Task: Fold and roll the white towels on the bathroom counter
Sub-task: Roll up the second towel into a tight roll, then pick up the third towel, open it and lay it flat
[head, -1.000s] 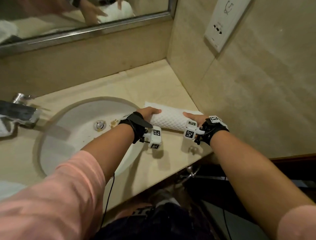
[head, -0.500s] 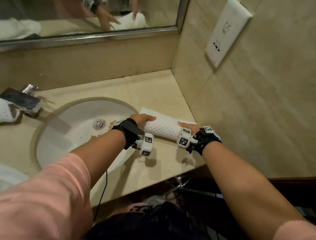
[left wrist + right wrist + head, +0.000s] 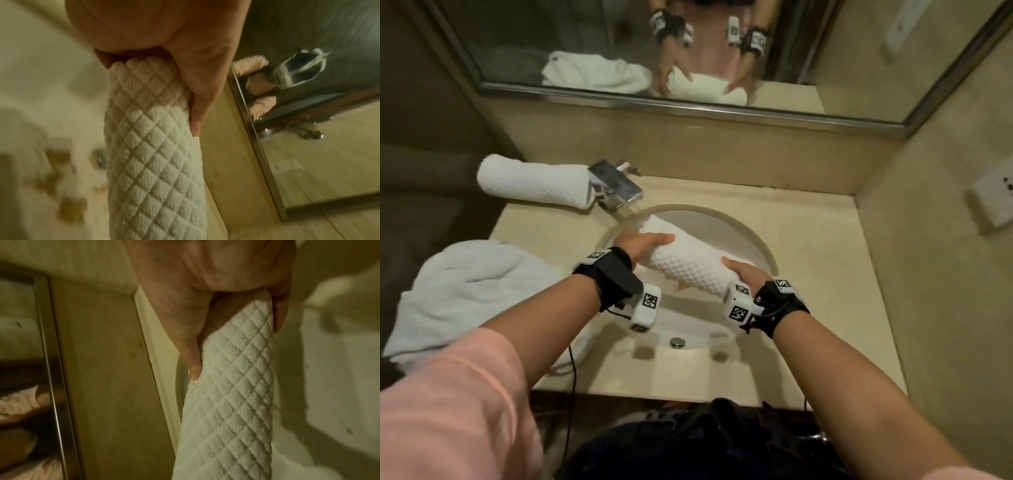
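Now both hands, left hand (image 3: pixel 645 243) and right hand (image 3: pixel 748 274), grip the rolled towel (image 3: pixel 688 260) (fingers wrapped) above the sink (image 3: pixel 750 236).

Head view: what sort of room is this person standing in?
Most likely a bathroom, perhaps a hotel's. A round sink is sunk into a beige counter with a chrome faucet behind it, a wall mirror above, and a rolled white towel beside the faucet.

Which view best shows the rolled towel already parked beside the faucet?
The head view: the finished rolled towel lies whole on the counter, left of the faucet. Both wrist views show only the held towel, not that one.
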Demonstrator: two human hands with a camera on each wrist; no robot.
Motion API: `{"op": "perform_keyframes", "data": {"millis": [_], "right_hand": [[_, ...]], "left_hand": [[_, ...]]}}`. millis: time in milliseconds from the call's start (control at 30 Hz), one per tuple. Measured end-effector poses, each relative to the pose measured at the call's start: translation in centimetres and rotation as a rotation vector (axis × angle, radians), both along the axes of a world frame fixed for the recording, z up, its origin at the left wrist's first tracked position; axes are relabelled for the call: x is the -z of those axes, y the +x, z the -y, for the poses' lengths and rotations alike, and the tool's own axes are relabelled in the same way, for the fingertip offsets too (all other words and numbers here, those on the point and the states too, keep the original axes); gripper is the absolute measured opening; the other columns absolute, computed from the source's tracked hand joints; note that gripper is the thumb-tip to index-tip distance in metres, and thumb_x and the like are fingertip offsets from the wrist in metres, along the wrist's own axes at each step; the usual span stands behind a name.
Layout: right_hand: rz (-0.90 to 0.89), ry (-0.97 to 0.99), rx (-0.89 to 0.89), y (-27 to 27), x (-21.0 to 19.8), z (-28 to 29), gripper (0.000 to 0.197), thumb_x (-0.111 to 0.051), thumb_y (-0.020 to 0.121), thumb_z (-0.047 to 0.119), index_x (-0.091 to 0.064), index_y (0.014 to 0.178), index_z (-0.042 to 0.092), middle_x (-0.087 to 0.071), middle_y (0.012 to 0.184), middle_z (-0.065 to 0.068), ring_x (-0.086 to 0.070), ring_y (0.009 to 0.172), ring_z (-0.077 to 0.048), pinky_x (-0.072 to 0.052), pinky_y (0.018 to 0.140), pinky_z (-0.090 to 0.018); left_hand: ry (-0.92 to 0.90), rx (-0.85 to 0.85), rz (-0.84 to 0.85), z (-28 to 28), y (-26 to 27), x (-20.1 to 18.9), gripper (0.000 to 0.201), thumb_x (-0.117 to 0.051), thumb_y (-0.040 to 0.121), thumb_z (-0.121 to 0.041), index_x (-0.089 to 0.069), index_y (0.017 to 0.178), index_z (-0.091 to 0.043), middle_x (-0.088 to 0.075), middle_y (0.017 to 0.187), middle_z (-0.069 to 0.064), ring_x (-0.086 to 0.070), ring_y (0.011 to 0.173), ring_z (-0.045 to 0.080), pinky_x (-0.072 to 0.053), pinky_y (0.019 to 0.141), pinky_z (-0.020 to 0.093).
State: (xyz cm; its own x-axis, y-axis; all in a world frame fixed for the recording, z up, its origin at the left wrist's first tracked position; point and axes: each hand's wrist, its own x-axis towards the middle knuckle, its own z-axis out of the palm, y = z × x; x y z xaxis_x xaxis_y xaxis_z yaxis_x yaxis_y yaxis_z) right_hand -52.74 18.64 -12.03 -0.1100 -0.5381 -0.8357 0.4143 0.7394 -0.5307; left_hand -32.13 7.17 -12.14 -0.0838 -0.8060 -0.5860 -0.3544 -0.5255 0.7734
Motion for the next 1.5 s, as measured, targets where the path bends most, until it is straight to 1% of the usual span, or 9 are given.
{"op": "perform_keyframes", "data": {"millis": [300, 467, 667, 733, 833, 933, 1133, 1367, 1500], "right_hand": [[0.029, -0.098, -0.151, 18.0, -1.2, 10.3, 0.023, -0.046, 0.101, 0.028, -0.057, 0.096, 0.009, -0.068, 0.054, -0.005, -0.062, 0.039, -0.015, -0.042, 0.034, -0.015], [-0.042, -0.064, -0.183, 24.2, -0.7, 13.8, 0.022, -0.057, 0.095, 0.027, -0.058, 0.105, 0.007, -0.07, 0.06, -0.005, -0.066, 0.052, -0.019, -0.048, 0.047, -0.024], [-0.113, 0.029, -0.236, 27.3, -0.9, 16.0, 0.026, -0.056, 0.096, 0.029, -0.053, 0.081, 0.007, -0.063, 0.045, -0.001, -0.062, 0.044, -0.016, -0.044, 0.043, -0.024], [-0.147, 0.048, -0.258, 28.1, -0.6, 16.7, 0.029, -0.059, 0.094, 0.032, -0.056, 0.093, 0.003, -0.071, 0.07, -0.009, -0.064, 0.049, -0.019, -0.047, 0.044, -0.024], [-0.201, 0.052, -0.298, 28.8, 0.6, 17.5, 0.06, -0.063, 0.089, 0.04, -0.049, 0.131, -0.001, -0.054, 0.133, -0.018, -0.059, 0.105, -0.027, -0.049, 0.086, -0.035], [-0.229, 0.111, -0.363, 29.5, 0.5, 17.6, 0.07, -0.063, 0.088, 0.044, -0.041, 0.137, -0.001, -0.042, 0.145, -0.014, -0.045, 0.128, -0.029, -0.037, 0.108, -0.041], [-0.258, 0.059, -0.453, 29.4, 0.0, 18.3, 0.055, -0.057, 0.094, 0.034, -0.047, 0.133, -0.004, -0.058, 0.11, -0.013, -0.051, 0.067, -0.02, -0.044, 0.066, -0.031], [-0.339, 0.089, -0.481, 30.0, 0.8, 19.1, 0.053, -0.071, 0.082, 0.044, -0.059, 0.112, 0.003, -0.06, 0.087, -0.008, -0.058, 0.085, -0.025, -0.047, 0.081, -0.033], [-0.375, 0.088, -0.473, 30.1, 0.9, 19.2, 0.043, -0.072, 0.081, 0.045, -0.05, 0.076, 0.008, -0.053, 0.068, -0.005, -0.051, 0.059, -0.018, -0.041, 0.052, -0.027]], "left_hand": [[-0.044, -0.183, 0.031, 8.1, 19.3, -2.4, 0.104, -0.085, 0.035, -0.054, -0.058, 0.125, -0.009, -0.064, 0.121, 0.005, -0.061, 0.105, 0.025, -0.048, 0.097, 0.041], [-0.002, -0.162, -0.078, 10.4, 24.7, -2.4, 0.052, -0.075, 0.079, -0.033, -0.054, 0.123, -0.016, -0.058, 0.114, -0.003, -0.055, 0.096, 0.017, -0.043, 0.066, 0.023], [-0.012, -0.213, -0.187, 13.5, 29.3, 1.5, 0.07, -0.088, 0.06, -0.038, -0.061, 0.119, -0.013, -0.068, 0.112, 0.004, -0.066, 0.101, 0.023, -0.054, 0.085, 0.038], [-0.011, -0.207, -0.161, 14.3, 30.2, 2.9, 0.071, -0.087, 0.059, -0.044, -0.062, 0.119, -0.015, -0.068, 0.112, 0.002, -0.066, 0.101, 0.022, -0.053, 0.088, 0.039], [-0.002, -0.212, -0.105, 14.7, 31.3, 4.9, 0.088, -0.088, 0.045, -0.054, -0.063, 0.12, -0.015, -0.069, 0.114, 0.003, -0.066, 0.103, 0.022, -0.05, 0.097, 0.042], [0.035, -0.193, -0.016, 14.5, 32.0, 5.0, 0.09, -0.084, 0.051, -0.056, -0.059, 0.125, -0.011, -0.065, 0.118, 0.004, -0.063, 0.106, 0.023, -0.049, 0.098, 0.04], [0.118, -0.119, 0.083, 14.9, 33.8, 5.4, 0.103, -0.076, 0.044, -0.074, -0.055, 0.123, -0.012, -0.062, 0.123, 0.003, -0.062, 0.108, 0.025, -0.05, 0.096, 0.043], [0.155, -0.139, 0.25, 14.2, 33.5, 4.1, 0.11, -0.065, 0.064, -0.073, -0.033, 0.144, -0.005, -0.045, 0.142, 0.011, -0.054, 0.118, 0.032, -0.049, 0.093, 0.039], [0.109, -0.274, 0.29, 14.5, 33.5, 5.3, 0.104, -0.068, 0.062, -0.071, -0.042, 0.138, -0.005, -0.052, 0.137, 0.012, -0.056, 0.117, 0.032, -0.046, 0.1, 0.041]]}}
